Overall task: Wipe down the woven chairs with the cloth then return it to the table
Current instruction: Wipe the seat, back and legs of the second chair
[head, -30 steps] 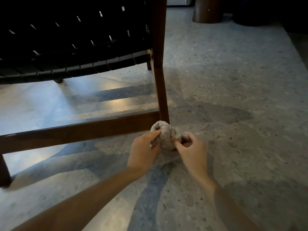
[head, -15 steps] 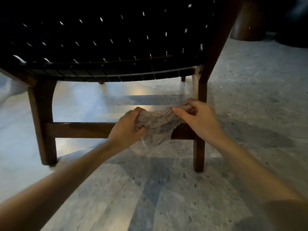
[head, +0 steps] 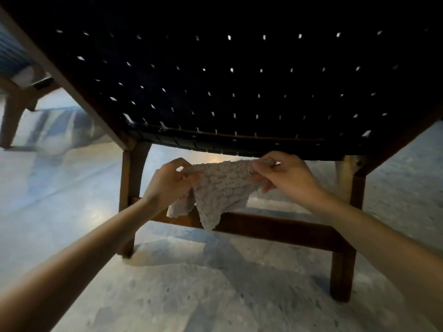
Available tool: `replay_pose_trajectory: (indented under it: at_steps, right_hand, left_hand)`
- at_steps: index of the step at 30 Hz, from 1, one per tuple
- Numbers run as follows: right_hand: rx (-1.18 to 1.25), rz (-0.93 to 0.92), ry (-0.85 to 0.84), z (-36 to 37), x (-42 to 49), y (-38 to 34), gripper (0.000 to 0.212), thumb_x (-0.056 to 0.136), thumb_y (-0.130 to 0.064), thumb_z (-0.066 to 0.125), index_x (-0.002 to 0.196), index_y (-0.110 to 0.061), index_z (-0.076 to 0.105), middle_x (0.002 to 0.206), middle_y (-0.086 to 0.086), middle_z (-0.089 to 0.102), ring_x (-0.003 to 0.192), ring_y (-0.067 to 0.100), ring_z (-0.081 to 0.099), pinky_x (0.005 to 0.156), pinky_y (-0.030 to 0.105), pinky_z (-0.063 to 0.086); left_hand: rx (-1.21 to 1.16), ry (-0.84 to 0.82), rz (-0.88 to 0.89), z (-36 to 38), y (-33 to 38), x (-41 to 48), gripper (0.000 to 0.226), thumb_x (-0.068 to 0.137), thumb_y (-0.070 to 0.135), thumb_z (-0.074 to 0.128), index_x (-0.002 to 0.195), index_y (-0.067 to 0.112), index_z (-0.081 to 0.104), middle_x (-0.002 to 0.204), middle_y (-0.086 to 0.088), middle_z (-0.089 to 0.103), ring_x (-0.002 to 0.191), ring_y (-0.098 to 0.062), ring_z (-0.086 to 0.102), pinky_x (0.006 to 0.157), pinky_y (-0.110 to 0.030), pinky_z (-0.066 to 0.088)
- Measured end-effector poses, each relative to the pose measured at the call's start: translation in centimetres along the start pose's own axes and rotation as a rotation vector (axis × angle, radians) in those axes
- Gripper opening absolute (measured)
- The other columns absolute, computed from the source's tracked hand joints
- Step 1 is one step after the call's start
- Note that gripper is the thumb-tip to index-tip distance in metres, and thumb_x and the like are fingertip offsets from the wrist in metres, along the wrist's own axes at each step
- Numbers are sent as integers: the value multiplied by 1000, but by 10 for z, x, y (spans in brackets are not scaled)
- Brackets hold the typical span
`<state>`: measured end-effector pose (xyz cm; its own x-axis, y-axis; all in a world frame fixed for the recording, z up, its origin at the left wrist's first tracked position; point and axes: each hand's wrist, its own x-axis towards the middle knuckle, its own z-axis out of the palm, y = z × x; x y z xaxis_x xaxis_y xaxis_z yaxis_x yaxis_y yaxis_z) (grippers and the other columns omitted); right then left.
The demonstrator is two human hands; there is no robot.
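Speckled stone floor [head: 215,295] lies nearest; above it the left grip [head: 167,183] and right grip [head: 290,178] each pinch a top corner of the grey cloth [head: 223,188], which hangs spread in front of the lower rail [head: 275,227]. Beyond rises the woven chair [head: 239,80]; the cloth seems readied for wiping, so next it must press flat against the weave.

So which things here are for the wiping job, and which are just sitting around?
For the job: cloth, left hand and right hand pinching it, woven chair.
Just around: wooden-legged furniture at far left, too blurred to name; speckled floor.
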<state>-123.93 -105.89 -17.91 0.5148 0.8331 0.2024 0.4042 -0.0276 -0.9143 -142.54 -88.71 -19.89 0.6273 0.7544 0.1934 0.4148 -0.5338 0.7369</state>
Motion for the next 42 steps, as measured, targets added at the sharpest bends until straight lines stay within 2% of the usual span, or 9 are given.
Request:
replay_pose_trajectory:
  at_steps: [4,9,12,20,25,30,33,36,42]
  right_hand:
    - [62,1,-1,43,21,-45,8,94,-18,58,89,-23,59,66,-10,71,61,6,69,52,17,53]
    - [167,-102,51,101,41,-110,8,96,-17,55,96,-22,61,78,-6,73,71,14,71,52,21,54]
    - [221,-167,96,135,52,-152,9,96,-19,55,99,-25,61,83,-7,75,59,16,69,58,21,56]
    - [161,-476,282,204,59,-249,15,95,-16,57,109,-17,61,102,-5,69,98,5,66,82,20,54]
    - [210,-561,472,227,71,-287,22,96,-21,56,116,-14,60,100,-18,64,96,-8,62,76,7,48]
    - [333,-478,393,241,96,-311,39,97,-12,48,136,-13,44,115,-17,61,105,-11,56,82,9,45]
    - [387,-441,307,252,106,-316,50,96,-6,45,144,-12,32,141,-3,51,127,2,47,105,25,41]
    - [400,-456,249,262,114,-321,53,96,1,40,146,-12,27,144,-1,47,130,3,44,109,28,38]
    - [262,-520,298,275,127,-318,59,93,14,40,146,-10,30,146,2,43,138,10,36,112,28,34]
  left_hand:
    - [-168,71,-23,-60,-9,5,15,88,24,65,99,23,56,61,5,68,54,-10,67,50,-24,56]
    - [-200,168,119,-142,-16,3,15,89,27,61,100,21,54,68,-1,65,53,-14,65,45,-27,55]
    - [-175,327,200,-192,-17,6,17,87,28,61,102,21,54,79,5,63,63,-11,66,46,-19,52]
    - [-237,722,325,-292,4,28,22,92,15,59,113,13,51,99,9,52,85,6,54,74,0,43]
    - [-348,740,471,-326,36,48,27,91,5,55,116,2,47,119,-20,48,107,-25,52,95,-27,48]
    - [-450,733,640,-334,72,64,33,87,2,58,118,0,47,121,-23,46,115,-28,48,103,-43,39]
    - [-502,730,656,-333,82,68,51,89,3,56,136,7,39,132,-14,41,126,-19,40,112,-28,30]
    - [-493,715,647,-332,92,73,50,95,18,53,143,17,37,131,-7,39,122,-6,38,98,0,25]
    - [-500,714,697,-339,96,91,18,97,13,48,107,7,61,111,-9,56,101,-2,50,87,-8,37]
